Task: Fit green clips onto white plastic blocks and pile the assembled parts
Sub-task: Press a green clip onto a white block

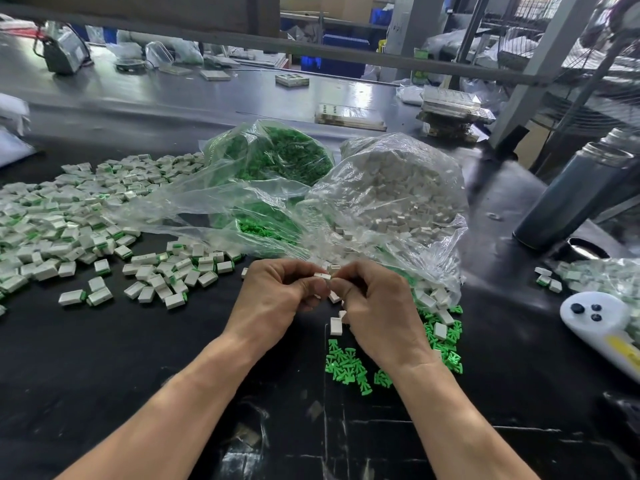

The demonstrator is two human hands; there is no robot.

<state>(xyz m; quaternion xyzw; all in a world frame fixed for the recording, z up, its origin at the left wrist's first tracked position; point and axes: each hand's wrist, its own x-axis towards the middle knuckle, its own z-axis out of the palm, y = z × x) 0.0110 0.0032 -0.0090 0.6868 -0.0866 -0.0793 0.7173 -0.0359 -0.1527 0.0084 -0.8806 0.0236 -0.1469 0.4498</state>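
Note:
My left hand (277, 292) and my right hand (377, 306) meet at the table's middle, fingertips pinched together on a small white block (323, 276). Whether a green clip sits between the fingers is hidden. Loose green clips (346, 367) lie under and right of my right wrist, with a few white blocks (336, 325) among them. A wide pile of assembled white-and-green parts (69, 216) spreads over the left of the black table. Behind my hands lie a clear bag of green clips (273, 161) and a clear bag of white blocks (391, 195).
A dark metal flask (571, 195) stands at the right, with a white controller (602, 320) and another bag of parts (609, 275) near the right edge. Trays and boxes (349, 116) sit at the table's far side under a metal frame.

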